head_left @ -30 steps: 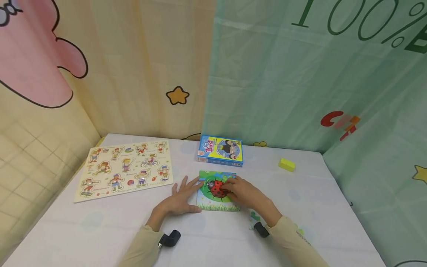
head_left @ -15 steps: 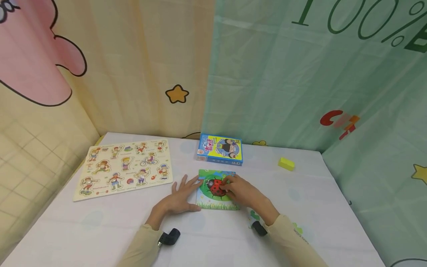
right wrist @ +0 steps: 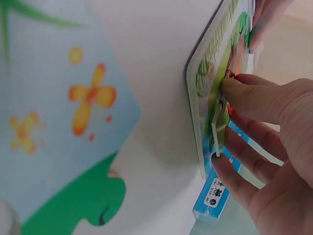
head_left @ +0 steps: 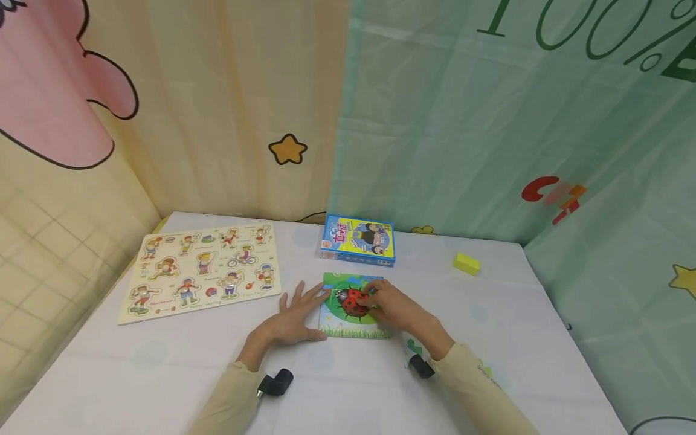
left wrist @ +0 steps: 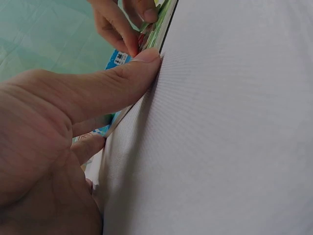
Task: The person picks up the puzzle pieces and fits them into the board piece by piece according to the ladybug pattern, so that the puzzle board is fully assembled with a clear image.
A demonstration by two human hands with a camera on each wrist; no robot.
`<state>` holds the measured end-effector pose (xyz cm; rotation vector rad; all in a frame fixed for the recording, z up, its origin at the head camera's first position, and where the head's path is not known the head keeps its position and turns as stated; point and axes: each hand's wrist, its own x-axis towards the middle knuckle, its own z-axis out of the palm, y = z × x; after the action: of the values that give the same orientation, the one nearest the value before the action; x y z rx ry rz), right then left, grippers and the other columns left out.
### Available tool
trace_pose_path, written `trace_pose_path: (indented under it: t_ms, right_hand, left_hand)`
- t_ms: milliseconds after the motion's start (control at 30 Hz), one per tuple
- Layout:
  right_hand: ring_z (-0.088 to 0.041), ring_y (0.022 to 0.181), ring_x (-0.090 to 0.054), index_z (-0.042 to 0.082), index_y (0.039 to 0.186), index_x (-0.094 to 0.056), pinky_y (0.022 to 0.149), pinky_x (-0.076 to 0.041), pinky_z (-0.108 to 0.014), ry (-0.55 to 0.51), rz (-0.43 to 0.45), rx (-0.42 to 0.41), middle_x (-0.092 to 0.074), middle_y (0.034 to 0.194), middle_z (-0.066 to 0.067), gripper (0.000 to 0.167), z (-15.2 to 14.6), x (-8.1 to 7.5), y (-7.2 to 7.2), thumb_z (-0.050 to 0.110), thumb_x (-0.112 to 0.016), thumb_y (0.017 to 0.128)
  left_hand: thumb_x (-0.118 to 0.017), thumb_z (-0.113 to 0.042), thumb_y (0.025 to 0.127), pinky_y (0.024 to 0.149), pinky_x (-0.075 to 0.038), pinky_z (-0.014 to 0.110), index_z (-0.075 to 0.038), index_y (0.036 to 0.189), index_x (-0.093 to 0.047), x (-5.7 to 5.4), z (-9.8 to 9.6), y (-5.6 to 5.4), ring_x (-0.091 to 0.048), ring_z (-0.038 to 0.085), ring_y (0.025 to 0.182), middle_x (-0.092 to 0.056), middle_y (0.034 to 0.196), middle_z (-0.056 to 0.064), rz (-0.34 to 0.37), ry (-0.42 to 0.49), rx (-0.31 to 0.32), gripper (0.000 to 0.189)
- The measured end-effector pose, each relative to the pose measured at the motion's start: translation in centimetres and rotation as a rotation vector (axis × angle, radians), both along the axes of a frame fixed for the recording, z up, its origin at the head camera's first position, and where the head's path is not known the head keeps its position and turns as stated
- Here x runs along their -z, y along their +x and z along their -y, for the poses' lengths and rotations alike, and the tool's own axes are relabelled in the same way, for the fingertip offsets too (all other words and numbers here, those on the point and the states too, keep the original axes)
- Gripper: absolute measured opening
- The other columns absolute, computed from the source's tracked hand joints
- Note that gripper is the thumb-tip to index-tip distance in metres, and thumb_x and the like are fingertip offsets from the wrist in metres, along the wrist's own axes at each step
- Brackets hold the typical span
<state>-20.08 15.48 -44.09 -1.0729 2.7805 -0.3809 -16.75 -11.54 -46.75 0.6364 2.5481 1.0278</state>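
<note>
A ladybug jigsaw puzzle [head_left: 339, 330] in a square tray lies flat before me, a red ladybug on a green circle with grass below. My left hand [head_left: 293, 318] lies along its left side, fingers spread and straight, thumb near the lower left corner. Over the puzzle's right half, my right hand [head_left: 399, 308] bends its fingers and thumb around a green puzzle piece [right wrist: 218, 129]. That piece stands tilted up from the picture in the right wrist view. The hand hides part of the ladybug and the puzzle's right edge.
A loose puzzle piece [head_left: 414, 347] lies under my right wrist, and another green piece [head_left: 486, 367] beside that sleeve. A blue-and-yellow box [head_left: 357, 240] stands behind the puzzle. Left is a wooden picture board [head_left: 201, 275]; a yellow block [head_left: 466, 264] sits right.
The head view has tipped slightly, so the table sits a little higher in it. Both hands keep almost the same places at the puzzle, the right fingers shifting only slightly.
</note>
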Motion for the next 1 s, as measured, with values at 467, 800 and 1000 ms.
trace_pose_path:
  t_ms: [467, 800, 1000]
  right_hand:
    - [-0.026, 0.114, -0.056, 0.008, 0.123, -0.072, 0.096, -0.054, -0.04, 0.022, -0.044, 0.016, -0.062, 0.126, -0.013, 0.029, 0.2, 0.7, 0.2, 0.01, -0.069, 0.094]
    - [-0.025, 0.111, -0.056, 0.01, 0.124, -0.072, 0.094, -0.055, -0.038, 0.063, -0.059, 0.055, -0.063, 0.124, -0.012, 0.029, 0.5, 0.1, 1.0, 0.013, -0.068, 0.096]
    - [-0.023, 0.107, -0.056, 0.009, 0.122, -0.073, 0.091, -0.056, -0.036, 0.056, -0.081, 0.032, -0.064, 0.118, -0.01, 0.027, 0.6, -0.1, 1.0, 0.013, -0.068, 0.096]
  left_hand:
    - [-0.079, -0.028, 0.085, 0.116, 0.014, 0.069, -0.015, 0.158, -0.031, 0.1, 0.1, 0.0, 0.014, 0.044, 0.153, -0.013, 0.169, 0.009, 0.002, 0.001, -0.006, 0.088]
    - [-0.079, -0.029, 0.085, 0.116, 0.014, 0.069, -0.014, 0.158, -0.031, 0.1, 0.1, 0.0, 0.013, 0.044, 0.153, -0.013, 0.169, 0.009, -0.001, 0.007, -0.005, 0.088]
    - [-0.079, -0.029, 0.085, 0.116, 0.014, 0.069, -0.015, 0.158, -0.031, 0.1, 0.1, 0.0, 0.014, 0.043, 0.153, -0.013, 0.169, 0.009, -0.003, -0.004, -0.004, 0.088]
